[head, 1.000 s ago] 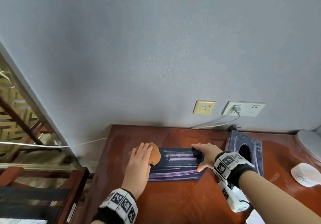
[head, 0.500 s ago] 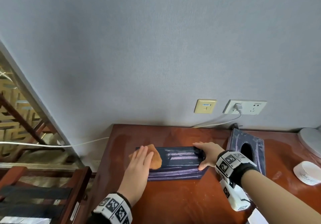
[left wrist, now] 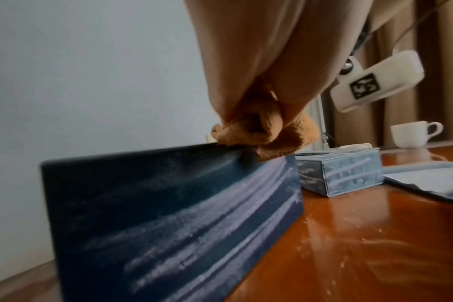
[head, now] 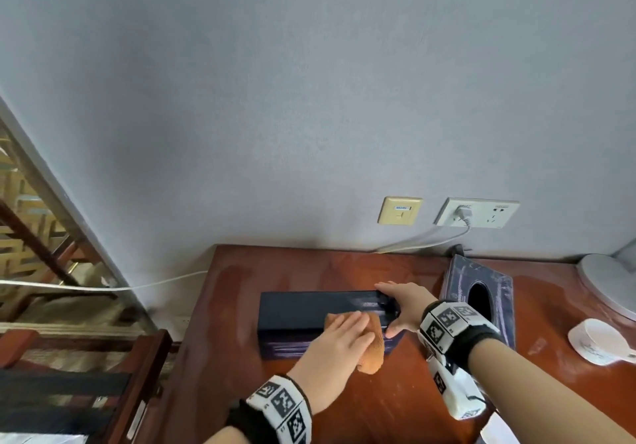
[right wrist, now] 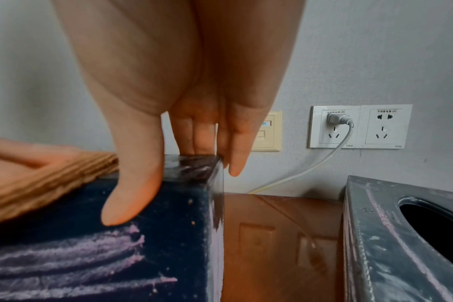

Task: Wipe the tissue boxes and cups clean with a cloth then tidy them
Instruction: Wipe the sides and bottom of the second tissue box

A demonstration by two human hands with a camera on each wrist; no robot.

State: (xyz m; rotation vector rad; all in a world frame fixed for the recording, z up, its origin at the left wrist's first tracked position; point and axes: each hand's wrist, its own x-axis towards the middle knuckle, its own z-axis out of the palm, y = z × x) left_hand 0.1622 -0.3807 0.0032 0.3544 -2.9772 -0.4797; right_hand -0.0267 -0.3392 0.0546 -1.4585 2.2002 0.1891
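Now the polished wooden bench (head: 344, 405) carries everything, and its gloss suggests a box would skate across it if pushed unbraced. On it lies the dark blue tissue box (head: 292, 309), long side toward the camera, its front face streaked with pale dusty smears; it looks stiff-walled, light and probably hollow, so it likely needs an anchor at one end. The right hand (head: 406, 302) gives exactly that, thumb on the near face and fingers over the top at the right end, clamped round the corner. The left hand (head: 334, 343) lies flat, fingers straight, pressing the orange cloth (head: 373, 349) onto the box's top right part; the cloth is soft and bunches into folds under the palm. Just beside, to the right, waits a second tissue box (head: 495, 302), equally smeared, its oval opening facing up. Far right sits a white cup (head: 599, 342), thin and breakable by the look of it, best taken by the body rather than the handle.
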